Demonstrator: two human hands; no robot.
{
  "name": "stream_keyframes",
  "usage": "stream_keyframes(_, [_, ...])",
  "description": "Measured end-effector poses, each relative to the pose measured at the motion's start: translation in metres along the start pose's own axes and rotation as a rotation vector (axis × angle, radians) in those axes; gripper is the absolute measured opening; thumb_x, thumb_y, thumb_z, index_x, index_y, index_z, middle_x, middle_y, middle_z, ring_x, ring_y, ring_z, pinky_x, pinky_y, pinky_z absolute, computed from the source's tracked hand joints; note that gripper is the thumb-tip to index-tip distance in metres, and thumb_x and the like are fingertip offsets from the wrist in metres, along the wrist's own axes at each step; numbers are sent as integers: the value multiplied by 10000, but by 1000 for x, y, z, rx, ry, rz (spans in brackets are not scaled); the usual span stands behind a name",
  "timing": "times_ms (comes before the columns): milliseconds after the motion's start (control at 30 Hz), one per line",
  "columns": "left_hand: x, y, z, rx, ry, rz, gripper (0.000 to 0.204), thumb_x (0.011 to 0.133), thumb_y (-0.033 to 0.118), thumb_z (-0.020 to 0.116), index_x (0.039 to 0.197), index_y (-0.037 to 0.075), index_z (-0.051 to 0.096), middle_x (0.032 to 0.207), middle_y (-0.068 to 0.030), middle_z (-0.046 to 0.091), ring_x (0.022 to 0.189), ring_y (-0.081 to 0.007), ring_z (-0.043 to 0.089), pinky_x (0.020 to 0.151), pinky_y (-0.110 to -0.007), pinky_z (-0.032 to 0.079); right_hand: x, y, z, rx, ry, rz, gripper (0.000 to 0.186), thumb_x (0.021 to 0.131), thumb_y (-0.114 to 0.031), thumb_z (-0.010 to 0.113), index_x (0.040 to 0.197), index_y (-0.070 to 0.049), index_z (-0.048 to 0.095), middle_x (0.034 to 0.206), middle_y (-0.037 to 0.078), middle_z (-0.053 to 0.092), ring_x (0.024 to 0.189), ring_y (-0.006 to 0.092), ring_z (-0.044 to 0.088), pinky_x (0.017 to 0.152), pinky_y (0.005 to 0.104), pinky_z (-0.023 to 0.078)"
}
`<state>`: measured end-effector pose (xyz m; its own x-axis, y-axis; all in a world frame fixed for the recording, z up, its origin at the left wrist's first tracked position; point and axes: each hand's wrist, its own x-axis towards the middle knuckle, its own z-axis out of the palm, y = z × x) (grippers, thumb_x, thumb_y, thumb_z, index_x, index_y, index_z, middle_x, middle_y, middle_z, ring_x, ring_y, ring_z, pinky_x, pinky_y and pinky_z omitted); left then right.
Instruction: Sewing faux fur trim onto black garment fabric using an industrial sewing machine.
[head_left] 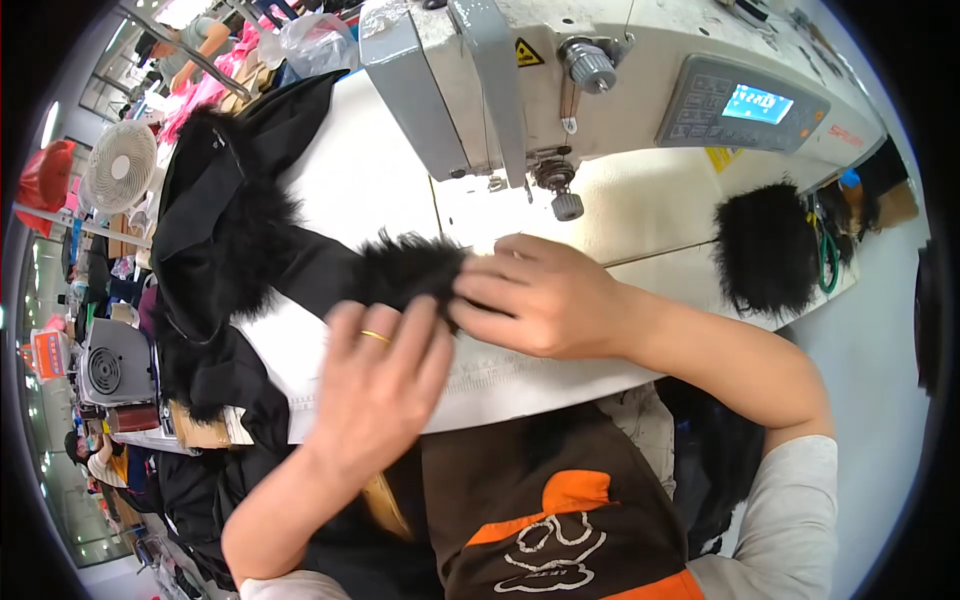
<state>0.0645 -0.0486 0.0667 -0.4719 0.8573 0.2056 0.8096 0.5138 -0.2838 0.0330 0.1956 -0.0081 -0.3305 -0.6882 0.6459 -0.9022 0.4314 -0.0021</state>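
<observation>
A strip of black fabric with shaggy fur (405,268) lies on the white sewing table, in front of the sewing machine's needle area (555,180). My right hand (545,300) pinches the strip's right end between its fingertips. At the strip's near edge, my left hand (385,380), with a gold ring on one finger, curls its fingers over the fabric. Slight blur softens both sets of fingertips, and the left thumb is partly hidden. Leftward, the strip runs into a larger black garment with fur trim (225,220), heaped on the table's left side.
The machine's grey control panel (745,105) has a lit screen. A black fur piece (765,250) sits at the right, beside green-handled scissors (828,255). A ruler scale (500,368) runs along the table's front edge. Beyond the left side stand a white fan (122,165) and another person (195,50).
</observation>
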Motion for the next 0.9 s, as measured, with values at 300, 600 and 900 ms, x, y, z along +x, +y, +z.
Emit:
stream_keyframes(300, [8,26,39,-617,42,-390,241,883,19,778,1111,43,702,1309,-139,688,1042,-317,682,921,-428,465,-29,22,-17,270,-213,123,261,923,-156,666,1170,-116,738,1274,-4,730,1261,215,670,971,369,544])
stream_keyframes(600, [8,18,43,-580,66,-376,252,861,45,792,1099,38,709,1310,-144,692,966,-300,659,925,-444,460,-19,20,-23,259,-222,188,222,927,-168,655,1131,-121,730,1217,2,726,1214,196,706,898,357,618])
stream_keyframes(900, [-15,-21,70,-165,157,-321,276,846,93,659,1117,43,688,1267,-119,677,983,-273,626,1008,-485,458,-2,5,-14,91,-235,155,390,926,-167,611,1286,-54,709,1395,66,677,1331,243,639,1034,381,538])
